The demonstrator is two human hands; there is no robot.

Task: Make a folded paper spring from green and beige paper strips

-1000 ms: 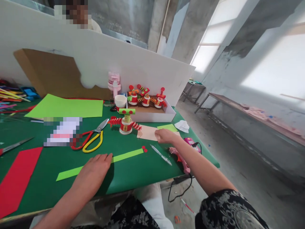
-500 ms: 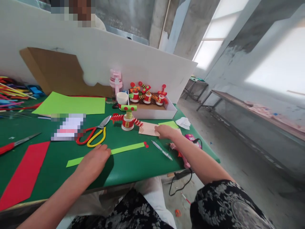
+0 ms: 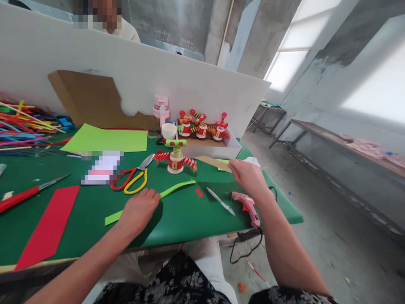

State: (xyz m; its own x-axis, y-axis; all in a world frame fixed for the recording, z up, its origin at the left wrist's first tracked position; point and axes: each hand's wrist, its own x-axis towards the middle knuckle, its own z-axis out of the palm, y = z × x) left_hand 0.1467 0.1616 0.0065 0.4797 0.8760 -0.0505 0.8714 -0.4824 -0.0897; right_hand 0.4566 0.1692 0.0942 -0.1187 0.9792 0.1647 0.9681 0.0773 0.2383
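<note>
- Two paper pieces in hand: green strip (image 3: 177, 188) and tan card (image 3: 214, 162).
- Green strip: under and between the fingers of the left hand (image 3: 142, 210). One end emerges left of the fingers; the other runs out to their right, bowed along its length.
- Left hand: fingers bent, pinching the green strip from above; undersides hidden.
- Tan card: reaches left from the fingertips of the right hand (image 3: 249, 175), tilted, seen at a narrow angle. Contact with the table (image 3: 190, 230) cannot be told.
- Right hand: fingers closed on the near edge of the tan card.
- Red dots (image 3: 200, 195), a pair: between the two sets of fingers, near the strip's right end, apart from it.
- Pen (image 3: 220, 201): lies nearer the body than the right fingers, to their left.
- Glue gun (image 3: 247, 204): on its side, below the right fingers, beside the wrist.
- Scissors (image 3: 139, 169): just beyond the left fingers, blades pointing away.
- Paper figure (image 3: 175, 162): upright, between the left fingers and the tan card, farther out.
- Box (image 3: 215, 151): beyond the right fingers, to their left; three similar figures inside.
- Cup (image 3: 169, 131) and bottle (image 3: 161, 107): farther beyond the left fingers.
- Green sheet (image 3: 110, 138): beyond the left fingers, to their left.
- Red sheet (image 3: 52, 228): flat, well left of the left fingers.
</note>
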